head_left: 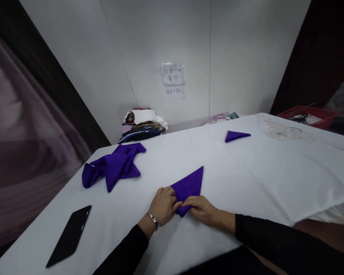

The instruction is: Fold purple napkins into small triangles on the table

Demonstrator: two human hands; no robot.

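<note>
A purple cloth napkin point(190, 183), folded to a pointed shape, lies on the white-covered table point(223, 172) in front of me. Its far corner points up and to the right. My left hand point(164, 204) grips its left side near the lower end, fingers curled over the fabric. From the right, my right hand point(202, 209) pinches the lower end, close to my left fingertips. A small part of the napkin sticks out below, between both hands. The edges under my fingers are hidden.
Crumpled purple napkins point(117, 166) lie at the left, with a black phone point(70, 235) nearer me. A small folded purple napkin point(236, 135) sits at the back right. Behind the table are stacked clothes point(143, 124) and a red basket point(323, 118). Handwritten paper signs point(172, 75) hang on the wall.
</note>
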